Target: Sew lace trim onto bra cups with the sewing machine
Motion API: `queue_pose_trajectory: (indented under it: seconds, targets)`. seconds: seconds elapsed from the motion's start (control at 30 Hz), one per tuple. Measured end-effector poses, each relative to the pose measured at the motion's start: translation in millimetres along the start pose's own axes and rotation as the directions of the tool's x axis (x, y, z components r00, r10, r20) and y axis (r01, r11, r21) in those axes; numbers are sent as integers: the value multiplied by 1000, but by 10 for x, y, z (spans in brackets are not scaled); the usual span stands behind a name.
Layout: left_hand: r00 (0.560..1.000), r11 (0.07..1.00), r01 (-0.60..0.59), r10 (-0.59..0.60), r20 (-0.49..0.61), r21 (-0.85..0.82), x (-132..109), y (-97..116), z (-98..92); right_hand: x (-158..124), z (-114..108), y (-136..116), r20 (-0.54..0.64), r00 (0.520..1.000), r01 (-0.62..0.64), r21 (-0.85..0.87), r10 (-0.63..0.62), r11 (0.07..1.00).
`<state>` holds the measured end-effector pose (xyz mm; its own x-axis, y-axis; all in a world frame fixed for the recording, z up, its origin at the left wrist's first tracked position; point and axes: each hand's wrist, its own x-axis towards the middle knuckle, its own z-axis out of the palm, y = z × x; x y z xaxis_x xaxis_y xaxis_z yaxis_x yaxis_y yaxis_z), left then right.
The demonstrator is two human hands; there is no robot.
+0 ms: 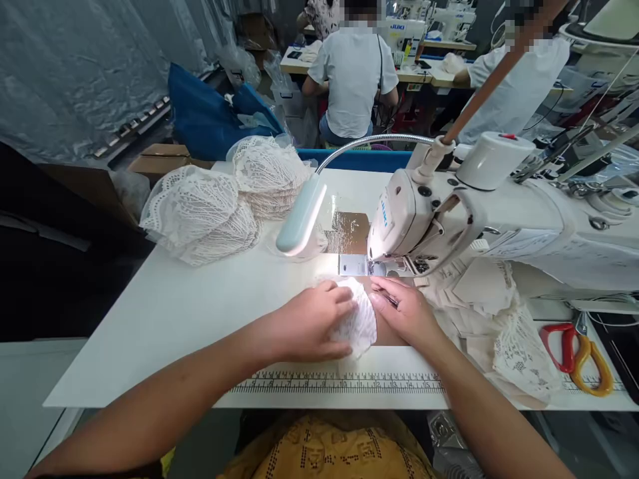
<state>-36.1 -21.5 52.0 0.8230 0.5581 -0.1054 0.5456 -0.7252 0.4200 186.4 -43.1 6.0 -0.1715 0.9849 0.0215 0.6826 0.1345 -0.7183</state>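
Observation:
Under the needle area of the white sewing machine (399,216), a white lace piece (363,326) lies on the table. My left hand (319,322) rests on its left part, fingers spread and pressing it down. To the right of the lace, my right hand (404,309) is closed around a slim metal tool (389,298); most of the tool is hidden in the fingers, so its exact kind is unclear. Those fingertips are just below the presser foot, close to the lace's upper right edge.
Stacks of lace pieces (200,213) stand at the back left beside a lamp (302,216). More lace pieces (524,346) and scissors (582,356) lie on the right. A printed ruler (344,384) runs along the front edge. People in white shirts (352,80) sit beyond.

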Motion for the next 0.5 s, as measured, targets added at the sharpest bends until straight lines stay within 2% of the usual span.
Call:
queue_pose_trajectory:
  seconds: [0.07, 0.13, 0.23, 0.3, 0.4, 0.5]
  targets:
    - [1000, 992, -3, 3, 3, -127, -103, 41, -35, -6, 12, -21, 43, 999, -1, 45, -1, 999]
    - [998, 975, 24, -36, -51, -223, -119, 15, -73, -14, 21, -52, 81, 997, 4, 52, -9, 999]
    - [986, 959, 27, -72, -152, -281, 9, -97, -115, -27, 29, -99, 125, 992, 7, 54, -14, 999]
    - [982, 955, 17, -72, -176, -296, 141, -175, -115, -37, 29, -122, 143, 990, 4, 89, -16, 996]
    - [994, 914, 48, -85, -74, -402, 297, -256, -64, -49, 21, -138, 146, 989, -17, 192, -11, 981]
    - [995, 797, 100, -89, 48, -595, 352, -301, 20, -53, 14, -119, 125, 992, -62, 275, 29, 959]
